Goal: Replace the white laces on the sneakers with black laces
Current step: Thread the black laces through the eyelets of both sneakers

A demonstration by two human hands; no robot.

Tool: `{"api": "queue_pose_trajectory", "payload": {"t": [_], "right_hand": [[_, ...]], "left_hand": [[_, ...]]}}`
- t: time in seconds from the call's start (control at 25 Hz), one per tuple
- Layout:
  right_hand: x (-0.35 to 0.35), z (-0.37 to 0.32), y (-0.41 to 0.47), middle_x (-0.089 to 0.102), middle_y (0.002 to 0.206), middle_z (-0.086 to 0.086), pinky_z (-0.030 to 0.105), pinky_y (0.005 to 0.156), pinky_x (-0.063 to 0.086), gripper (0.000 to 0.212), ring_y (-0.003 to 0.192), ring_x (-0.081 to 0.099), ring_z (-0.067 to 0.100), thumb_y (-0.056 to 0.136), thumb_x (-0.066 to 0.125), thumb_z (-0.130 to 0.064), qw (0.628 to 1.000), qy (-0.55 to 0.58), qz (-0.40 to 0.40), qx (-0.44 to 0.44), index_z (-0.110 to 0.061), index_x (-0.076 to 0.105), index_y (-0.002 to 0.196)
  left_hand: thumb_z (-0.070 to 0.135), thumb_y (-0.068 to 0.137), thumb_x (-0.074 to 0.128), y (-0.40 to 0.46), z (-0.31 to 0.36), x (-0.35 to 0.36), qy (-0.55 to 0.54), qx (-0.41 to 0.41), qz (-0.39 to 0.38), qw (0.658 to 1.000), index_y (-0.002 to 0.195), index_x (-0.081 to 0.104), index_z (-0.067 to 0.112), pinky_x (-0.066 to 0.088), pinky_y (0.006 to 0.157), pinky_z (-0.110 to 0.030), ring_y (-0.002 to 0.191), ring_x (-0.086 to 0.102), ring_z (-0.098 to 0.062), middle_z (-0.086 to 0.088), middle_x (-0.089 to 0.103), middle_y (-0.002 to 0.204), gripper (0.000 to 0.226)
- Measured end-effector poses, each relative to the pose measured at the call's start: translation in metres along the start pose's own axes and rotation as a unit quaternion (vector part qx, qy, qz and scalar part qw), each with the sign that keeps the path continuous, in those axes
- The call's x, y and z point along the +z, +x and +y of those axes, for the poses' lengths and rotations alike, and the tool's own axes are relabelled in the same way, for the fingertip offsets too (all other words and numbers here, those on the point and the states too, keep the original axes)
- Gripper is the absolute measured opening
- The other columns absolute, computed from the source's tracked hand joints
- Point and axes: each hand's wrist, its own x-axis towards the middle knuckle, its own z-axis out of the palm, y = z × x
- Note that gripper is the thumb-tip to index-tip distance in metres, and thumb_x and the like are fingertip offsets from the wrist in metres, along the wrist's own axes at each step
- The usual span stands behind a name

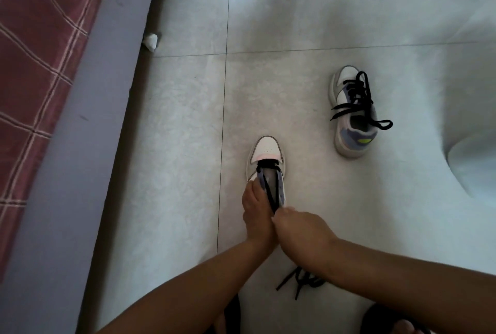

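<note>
A white and purple sneaker (pixel 265 154) stands on the tiled floor, toe pointing away from me. A black lace (pixel 269 188) crosses its lowest eyelets and runs back over the tongue. My left hand (pixel 255 215) holds the sneaker's left side near the eyelets. My right hand (pixel 300 234) is closed on the black lace's strands at the shoe's opening. Loose lace ends (pixel 298 281) lie on the floor under my right wrist. A second sneaker (pixel 353 116) with black laces loosely threaded stands to the right, farther away.
A bed with a red checked cover (pixel 35 65) and grey frame (pixel 80 145) runs along the left. A crumpled white scrap (pixel 150 41) lies beside the frame. A dark sandal (pixel 389 320) on a foot shows at the bottom right. Pale fabric (pixel 472 167) intrudes at right.
</note>
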Motion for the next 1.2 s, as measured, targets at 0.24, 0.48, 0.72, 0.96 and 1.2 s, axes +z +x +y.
{"api": "queue_pose_trajectory", "payload": {"t": [0.24, 0.48, 0.72, 0.96, 1.2], "right_hand": [[-0.003, -0.010, -0.021, 0.056, 0.118, 0.023, 0.029, 0.070, 0.030, 0.036, 0.108, 0.057, 0.031, 0.100, 0.024, -0.009, 1.000, -0.008, -0.016, -0.014, 0.005, 0.042, 0.128], [0.001, 0.001, -0.005, 0.059, 0.114, 0.018, 0.032, 0.071, 0.041, 0.026, 0.096, 0.062, 0.029, 0.103, 0.031, -0.019, 0.999, -0.003, 0.030, -0.022, -0.004, 0.044, 0.120], [-0.003, 0.040, 0.005, 0.072, 0.089, 0.013, 0.029, 0.066, 0.054, 0.037, 0.079, 0.070, 0.021, 0.098, 0.041, -0.035, 0.649, 0.736, -0.148, 0.126, -0.007, 0.065, 0.099], [0.000, 0.044, 0.038, 0.070, 0.099, 0.016, 0.031, 0.068, 0.059, 0.037, 0.080, 0.069, 0.021, 0.100, 0.040, -0.028, 0.536, 0.822, -0.121, 0.146, 0.000, 0.061, 0.109], [0.003, 0.045, 0.042, 0.069, 0.086, 0.009, 0.033, 0.078, 0.048, 0.025, 0.081, 0.063, 0.019, 0.094, 0.054, -0.028, 0.677, 0.728, -0.083, 0.076, -0.014, 0.071, 0.083]], "left_hand": [[0.038, 0.075, 0.075, 0.001, -0.001, -0.004, -0.047, -0.018, -0.041, 0.998, 0.149, 0.008, 0.014, 0.028, 0.109, -0.043, 0.141, 0.013, -0.022, -0.006, 0.013, 0.153, 0.103], [0.043, 0.076, 0.073, -0.001, -0.003, -0.018, -0.003, 0.069, -0.006, 0.998, 0.147, 0.024, 0.012, 0.034, 0.105, -0.041, 0.133, 0.032, -0.026, -0.011, 0.029, 0.147, 0.092], [0.015, 0.083, 0.051, -0.014, -0.013, -0.057, 0.021, 0.383, 0.098, 0.918, 0.094, 0.070, 0.001, 0.048, 0.070, -0.027, 0.079, 0.064, -0.023, -0.012, 0.067, 0.085, 0.026], [0.013, 0.082, 0.059, -0.046, -0.013, -0.060, 0.072, 0.501, 0.052, 0.861, 0.089, 0.070, 0.010, 0.041, 0.063, -0.025, 0.070, 0.057, -0.018, -0.003, 0.065, 0.078, 0.014], [0.016, 0.096, 0.046, -0.031, -0.002, -0.076, -0.171, 0.067, -0.082, 0.980, 0.094, 0.058, 0.027, 0.048, 0.071, -0.019, 0.083, 0.060, -0.012, 0.001, 0.065, 0.090, 0.017]]}}
